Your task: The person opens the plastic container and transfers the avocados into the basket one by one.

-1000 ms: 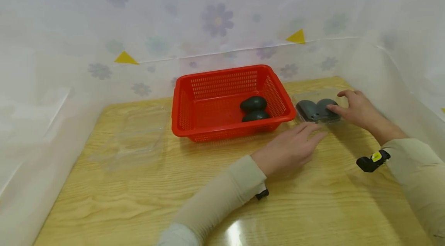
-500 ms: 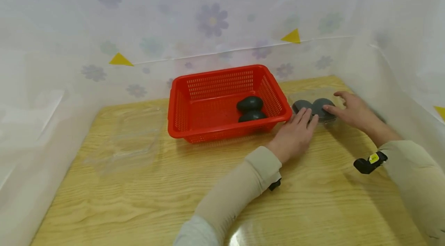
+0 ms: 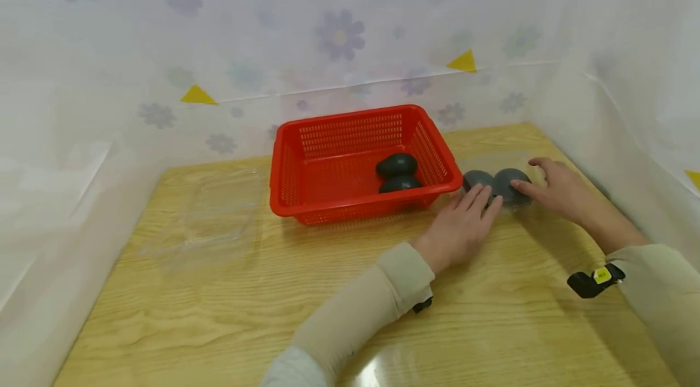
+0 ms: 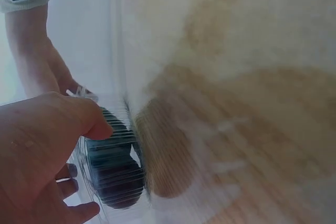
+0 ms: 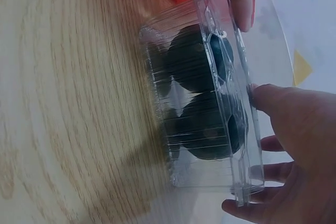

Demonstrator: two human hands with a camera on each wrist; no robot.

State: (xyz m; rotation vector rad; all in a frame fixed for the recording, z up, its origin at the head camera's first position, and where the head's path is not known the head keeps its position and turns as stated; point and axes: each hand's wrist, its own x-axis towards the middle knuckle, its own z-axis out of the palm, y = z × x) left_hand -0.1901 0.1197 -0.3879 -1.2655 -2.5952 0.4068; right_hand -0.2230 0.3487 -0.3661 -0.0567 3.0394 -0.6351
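Clear box [image 5: 202, 174] lying sideways on, right of the red basket [image 3: 350, 209]

I have the clear box just beside the basket's right front corner, on the wood-grain desk [image 3: 219, 326]. Its long axis runs sideways, roughly in line with the basket's long side; one short end points at the basket, the other away from it, and the ribbed long wall faces the person. Two dark fruits [image 3: 504, 183] sit in it side by side along that axis. From my feeds I cannot tell whether its lid is fully down.

At the end farther from the basket I see the right hand [image 3: 560, 189], thumb on the plastic rim and the other fingers bent round behind, clamped on the box. At the end nearer the basket, the left hand [image 3: 456, 226] reaches over the front edge, fingers straight, a little apart, touching the box.

Inside the basket, at its right end, I count two more dark fruits [image 3: 396, 165], one behind the other, the rear one's narrower end toward the basket's left. Left of the basket I make out more clear plastic packaging [image 3: 219, 226] on the desk, and behind the basket a flower-print sheet [image 3: 339, 34] hangs
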